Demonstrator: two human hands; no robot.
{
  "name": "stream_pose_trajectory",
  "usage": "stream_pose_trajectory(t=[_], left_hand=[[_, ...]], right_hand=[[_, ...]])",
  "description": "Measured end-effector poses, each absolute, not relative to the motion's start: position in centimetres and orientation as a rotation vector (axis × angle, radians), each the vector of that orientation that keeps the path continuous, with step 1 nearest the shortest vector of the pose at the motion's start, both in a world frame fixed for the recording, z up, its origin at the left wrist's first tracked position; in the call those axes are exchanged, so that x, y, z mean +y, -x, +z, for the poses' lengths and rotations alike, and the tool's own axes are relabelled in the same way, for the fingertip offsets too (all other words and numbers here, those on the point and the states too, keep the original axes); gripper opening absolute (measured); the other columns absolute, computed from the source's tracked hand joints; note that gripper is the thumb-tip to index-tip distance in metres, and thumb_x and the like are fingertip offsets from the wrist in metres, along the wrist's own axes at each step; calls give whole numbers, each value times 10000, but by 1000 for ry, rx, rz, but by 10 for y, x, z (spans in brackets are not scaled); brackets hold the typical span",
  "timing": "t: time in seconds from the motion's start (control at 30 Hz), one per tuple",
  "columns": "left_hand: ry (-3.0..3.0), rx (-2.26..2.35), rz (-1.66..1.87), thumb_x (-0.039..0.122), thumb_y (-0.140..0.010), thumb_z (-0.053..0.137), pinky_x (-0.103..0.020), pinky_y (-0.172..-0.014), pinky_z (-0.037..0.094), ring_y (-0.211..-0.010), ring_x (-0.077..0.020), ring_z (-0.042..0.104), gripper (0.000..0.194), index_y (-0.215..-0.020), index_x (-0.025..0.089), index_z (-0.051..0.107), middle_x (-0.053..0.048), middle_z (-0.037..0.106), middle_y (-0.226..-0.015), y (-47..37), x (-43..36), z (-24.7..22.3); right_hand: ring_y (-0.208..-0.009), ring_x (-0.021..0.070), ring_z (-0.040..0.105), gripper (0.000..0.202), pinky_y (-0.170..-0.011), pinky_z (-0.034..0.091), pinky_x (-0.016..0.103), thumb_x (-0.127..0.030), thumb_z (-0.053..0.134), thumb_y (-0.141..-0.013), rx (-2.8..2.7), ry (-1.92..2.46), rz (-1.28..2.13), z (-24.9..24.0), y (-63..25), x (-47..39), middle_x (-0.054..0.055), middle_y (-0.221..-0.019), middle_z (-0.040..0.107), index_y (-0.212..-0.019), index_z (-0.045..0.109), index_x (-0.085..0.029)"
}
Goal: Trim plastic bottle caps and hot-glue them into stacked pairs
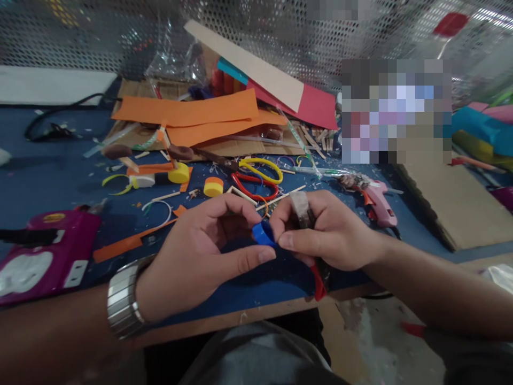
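Observation:
A small blue cap-like ring (263, 234) is between my two hands, above the near edge of the table. My left hand (204, 248) pinches its left side with forefinger and thumb; a metal watch is on that wrist. My right hand (328, 230) is closed, its thumb and forefinger meeting at the ring's right edge. In the same hand is a tool with a grey metal end (300, 206) and a red-and-black handle (319, 280), its kind partly hidden by my fingers. A thin orange loop (263, 206) shows just behind the ring.
Scissors with red and yellow handles (258, 179) lie behind my hands, near yellow-orange caps (214, 187). A pink glue gun (379, 203) is at right, beside cardboard (449, 214). Orange sheets (188, 109) lie at the back; a purple box (52, 251) stands at left.

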State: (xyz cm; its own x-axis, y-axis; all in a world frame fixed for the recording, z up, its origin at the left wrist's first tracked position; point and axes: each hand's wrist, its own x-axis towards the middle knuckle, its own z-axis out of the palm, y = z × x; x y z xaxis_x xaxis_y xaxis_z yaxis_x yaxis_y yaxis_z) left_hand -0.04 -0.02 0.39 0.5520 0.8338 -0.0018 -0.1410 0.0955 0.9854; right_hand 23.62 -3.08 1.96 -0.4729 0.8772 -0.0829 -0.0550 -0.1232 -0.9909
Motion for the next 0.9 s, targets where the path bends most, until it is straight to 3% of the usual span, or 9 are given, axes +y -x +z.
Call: stream_pose_trajectory(t=[0.2,0.37,0.47,0.73,0.9], left_hand=[[-1256,703,832,95,-653,1109,-174,-755,647,-827,-120,748,442,-942,227,802,37,774,-918,-2,3,5],[-1278,722,845,118,-646,1115,-177,-744,635,-803,-117,728,438,-916,217,784,40,752,-883,-2,3,6],[-1318,719,852,124,-668,1098,-178,-764,638,-820,-119,731,418,-908,216,769,34,752,-898,-2,3,4],[-1359,666,847,151,-812,1006,-165,-831,673,-905,-119,793,318,-1022,226,780,6,807,-1009,-1,2,1],[-1279,711,836,141,-771,1041,-160,-778,690,-919,-146,841,399,-1104,227,837,-14,861,-1055,-1,2,1]], right_hand=[[-446,76,528,257,-426,419,169,-361,799,-1052,-1395,925,1665,18,-238,-32,-67,-592,580,-923,708,-158],[-472,49,500,259,-430,396,141,-225,979,-864,-1445,979,1647,24,-234,-30,-71,-638,613,-924,741,-143],[-462,47,494,272,-417,389,139,-212,995,-836,-1443,1014,1656,24,-234,-29,-69,-632,613,-884,736,-144],[-438,62,521,213,-425,405,137,-271,878,-979,-1445,999,1698,21,-236,-32,-77,-577,584,-932,701,-162],[-427,82,539,392,-417,440,179,-499,750,-1065,-1271,890,1757,15,-235,-30,-75,-630,538,-866,639,-180]])
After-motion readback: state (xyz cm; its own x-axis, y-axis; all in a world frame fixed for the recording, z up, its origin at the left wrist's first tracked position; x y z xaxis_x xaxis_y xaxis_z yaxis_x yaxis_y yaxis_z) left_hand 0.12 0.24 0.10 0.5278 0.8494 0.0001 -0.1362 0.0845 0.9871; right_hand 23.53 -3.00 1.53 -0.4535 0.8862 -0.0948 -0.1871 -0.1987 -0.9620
